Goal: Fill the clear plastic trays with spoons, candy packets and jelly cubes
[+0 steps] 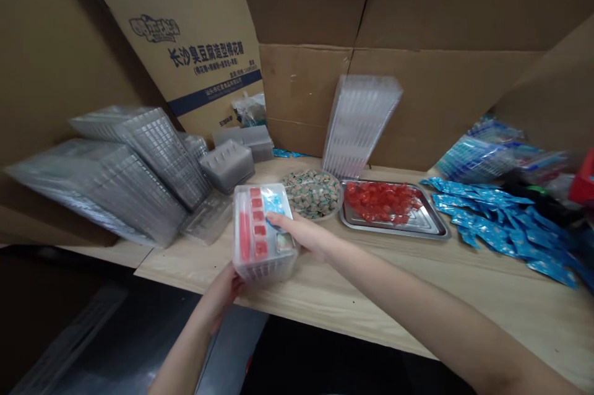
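Observation:
A stack of clear plastic trays (266, 268) is held over the table's front edge. Its top tray carries red pieces in a row, a long red strip, a small greenish-beige packet and a blue packet (273, 200). My left hand (228, 286) grips the stack from its lower left, most fingers hidden beneath. Reaching in from the right, my right hand (301, 231) has its fingers closed at the blue packet's lower edge; the fingertips are partly blurred.
Behind the stack stand a round container of small beige-green packets (313, 194) and a metal tray (394, 229) of red pieces. Blue packets (510, 221) lie right. Clear tray stacks (106, 178) lean left; another stack (359, 125) stands against the cardboard box (306, 91).

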Demonstrator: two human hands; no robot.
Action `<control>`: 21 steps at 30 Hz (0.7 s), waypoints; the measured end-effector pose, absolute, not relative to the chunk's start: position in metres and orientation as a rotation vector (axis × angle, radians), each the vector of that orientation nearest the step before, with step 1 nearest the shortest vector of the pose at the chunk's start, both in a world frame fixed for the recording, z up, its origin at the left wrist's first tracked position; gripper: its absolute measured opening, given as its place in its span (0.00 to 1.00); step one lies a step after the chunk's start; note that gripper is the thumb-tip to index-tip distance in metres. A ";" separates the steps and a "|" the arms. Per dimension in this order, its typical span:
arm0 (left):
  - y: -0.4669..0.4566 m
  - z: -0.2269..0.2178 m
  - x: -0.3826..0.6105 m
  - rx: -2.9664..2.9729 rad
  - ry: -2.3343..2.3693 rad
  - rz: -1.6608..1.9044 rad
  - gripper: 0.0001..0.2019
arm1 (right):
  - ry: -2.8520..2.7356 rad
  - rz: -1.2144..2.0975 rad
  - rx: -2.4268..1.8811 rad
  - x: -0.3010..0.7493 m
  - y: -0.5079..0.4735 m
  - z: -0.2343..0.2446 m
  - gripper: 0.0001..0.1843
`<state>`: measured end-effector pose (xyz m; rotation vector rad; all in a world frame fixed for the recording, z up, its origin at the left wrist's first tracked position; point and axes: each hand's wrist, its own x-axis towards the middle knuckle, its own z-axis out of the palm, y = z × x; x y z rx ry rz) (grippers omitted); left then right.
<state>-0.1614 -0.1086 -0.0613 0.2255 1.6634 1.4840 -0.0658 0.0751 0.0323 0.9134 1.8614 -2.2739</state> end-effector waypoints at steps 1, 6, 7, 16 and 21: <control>-0.106 -0.059 -0.174 0.201 1.670 1.519 0.23 | 1.862 -2.259 0.943 -0.080 0.075 0.032 0.32; -0.085 -0.053 -0.223 0.168 1.598 1.720 0.31 | 1.876 -2.265 1.079 -0.139 0.084 0.038 0.29; -0.079 -0.055 -0.228 0.185 1.562 1.767 0.33 | 1.870 -2.282 1.113 -0.148 0.087 0.039 0.29; -0.031 -0.082 -0.243 0.788 1.772 1.881 0.41 | 1.837 -2.383 1.294 -0.195 0.114 0.037 0.26; 0.007 -0.089 -0.255 0.747 2.355 1.848 0.54 | 1.855 -2.372 1.381 -0.215 0.133 0.033 0.33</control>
